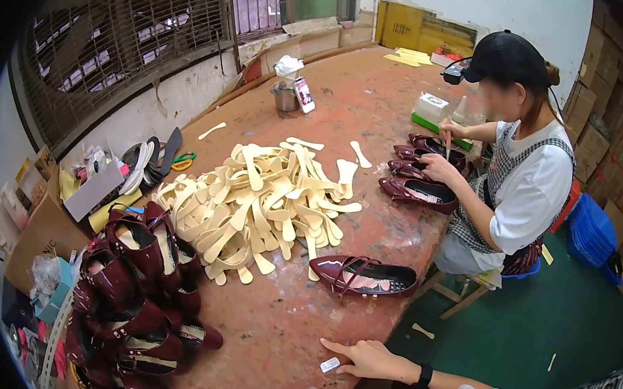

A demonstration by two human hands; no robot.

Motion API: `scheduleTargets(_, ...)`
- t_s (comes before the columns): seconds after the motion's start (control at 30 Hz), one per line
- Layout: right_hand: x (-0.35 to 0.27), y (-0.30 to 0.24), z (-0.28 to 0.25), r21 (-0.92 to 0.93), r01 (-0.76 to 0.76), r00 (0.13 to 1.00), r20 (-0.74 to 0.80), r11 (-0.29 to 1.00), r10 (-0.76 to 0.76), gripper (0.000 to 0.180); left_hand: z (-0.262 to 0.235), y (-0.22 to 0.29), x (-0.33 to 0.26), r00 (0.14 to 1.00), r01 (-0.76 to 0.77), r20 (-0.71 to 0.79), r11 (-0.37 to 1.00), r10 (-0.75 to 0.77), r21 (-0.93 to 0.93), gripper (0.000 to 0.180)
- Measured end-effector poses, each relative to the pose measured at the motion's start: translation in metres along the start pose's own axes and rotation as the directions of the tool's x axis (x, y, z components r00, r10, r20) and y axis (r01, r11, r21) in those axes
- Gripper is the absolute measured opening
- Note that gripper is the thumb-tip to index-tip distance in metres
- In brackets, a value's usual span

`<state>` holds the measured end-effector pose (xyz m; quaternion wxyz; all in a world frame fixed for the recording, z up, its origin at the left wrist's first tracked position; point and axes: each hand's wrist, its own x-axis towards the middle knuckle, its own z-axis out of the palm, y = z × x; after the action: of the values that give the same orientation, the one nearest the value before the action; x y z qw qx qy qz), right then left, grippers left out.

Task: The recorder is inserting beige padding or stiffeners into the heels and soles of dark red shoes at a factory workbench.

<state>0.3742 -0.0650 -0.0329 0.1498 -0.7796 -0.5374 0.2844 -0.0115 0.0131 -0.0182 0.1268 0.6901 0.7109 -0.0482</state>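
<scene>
At the lower middle, my right hand [372, 360] rests over the table edge with a black band on its wrist. Its index finger stretches out to the left, and the other fingers bend beneath. Just beside those fingertips lies a small white printed tag [329, 364]; whether they touch it I cannot tell. My left hand is out of the picture. Beyond my right hand stands a dark red strappy flat shoe [396, 281], its toe to the left. A heap of cream shoe insoles [250, 203] covers the table's middle. Several dark red shoes [139, 321] are piled at the near left.
Across the table [273, 342], a person [534, 172] in a cap works on a row of dark red shoes [419, 194]. Farther off stand a metal pot [285, 97] and a phone [304, 95]. Scissors [184, 160] lie at left. Blue baskets [594, 233] stand on the floor.
</scene>
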Motion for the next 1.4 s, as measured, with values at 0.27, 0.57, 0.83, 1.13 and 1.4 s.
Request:
scheduleTargets(0.27,0.001,-0.003,0.001,0.007,0.007,1.000,-0.017,1.000,-0.007,0.078,-0.023,0.026,-0.007,0.998,0.056,-0.004,0.998,-0.056,0.026,0.064)
scheduleTargets(0.57,0.002,-0.001,0.001,0.033,0.013,1.000,-0.021,0.999,-0.012,0.079,-0.038,0.037,-0.011,0.999,0.037,0.027,0.999,-0.036,-0.029,0.063)
scheduleTargets(0.83,0.001,-0.006,-0.011,0.020,-0.009,1.000,0.001,1.000,0.009,0.073,-0.034,0.022,-0.009,0.992,-0.002,-0.128,0.986,-0.020,-0.165,0.056)
scheduleTargets(1.13,-0.016,0.052,-0.078,-0.166,-0.239,0.766,-0.638,0.957,0.081,0.027,-0.141,-0.058,0.018,0.977,-0.129,-0.214,0.761,-0.013,-0.636,0.048)
scheduleTargets(1.4,-0.015,0.065,-0.091,-0.250,-0.293,0.771,-0.633,0.923,0.073,0.014,-0.243,-0.118,0.211,0.730,-0.470,-0.670,0.810,0.135,-0.349,0.046)
